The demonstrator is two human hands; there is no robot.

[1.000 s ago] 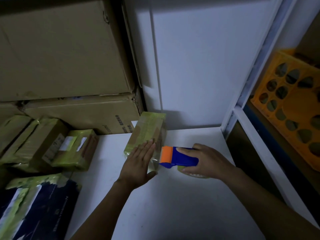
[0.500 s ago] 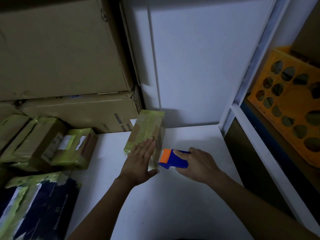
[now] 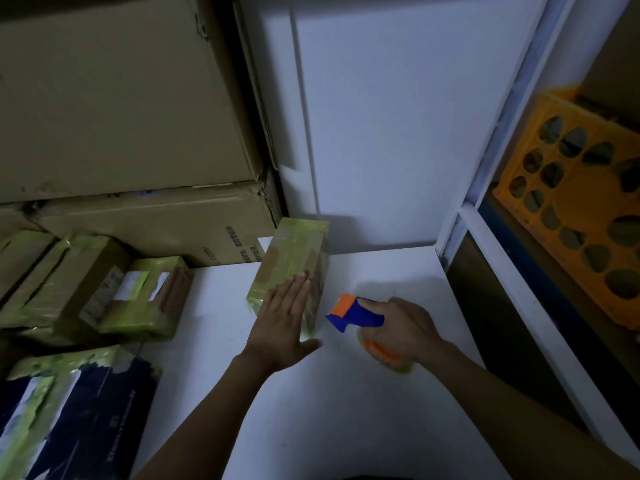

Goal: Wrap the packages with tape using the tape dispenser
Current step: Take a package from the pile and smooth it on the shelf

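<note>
Dispenser [image 3: 356,315] drawn off package [image 3: 294,251], right grip [image 3: 405,327] clasping, left grip [image 3: 282,318] flat

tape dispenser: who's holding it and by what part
The right hand grips the tape dispenser round its blue body, behind the orange head. The left hand holds nothing; it presses flat on the taped package.

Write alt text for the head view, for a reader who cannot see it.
On a white table, a left hand lies flat on a taped package while the right hand holds a blue and orange tape dispenser beside it. More taped packages and cardboard boxes sit to the left; an orange crate is at right.
</note>
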